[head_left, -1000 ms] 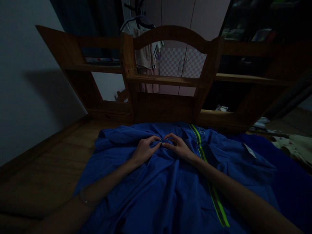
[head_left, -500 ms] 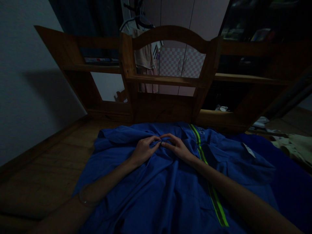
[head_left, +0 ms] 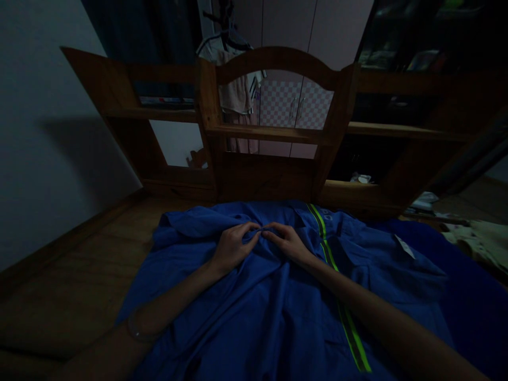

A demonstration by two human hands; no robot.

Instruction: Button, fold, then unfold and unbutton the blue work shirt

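Note:
A blue work jacket point(head_left: 238, 312) with a yellow-green reflective stripe point(head_left: 329, 251) lies spread out in front of me. Near its upper middle, my left hand point(head_left: 235, 244) pinches a fold of the cloth between thumb and fingers. My right hand point(head_left: 289, 241) pinches the same gathered spot from the other side, its fingertips almost meeting those of the left. Whether a button or other fastener sits between the fingertips is too small and dark to tell. Creases run from the pinched spot toward me. A white label point(head_left: 405, 246) shows on the jacket's right part.
A wooden headboard with shelves point(head_left: 270, 177) stands just beyond the jacket. Bare wooden boards point(head_left: 99, 254) lie to the left, beside a wall point(head_left: 59, 159). On the right are a darker blue cloth point(head_left: 472, 296) and a pale patterned cloth point(head_left: 480, 238). Clothes point(head_left: 238, 95) hang behind the headboard.
My right hand's fingers have drawn in lower and closer to the cloth, where the index finger was arched over it before. The left hand keeps its pinch in nearly the same place.

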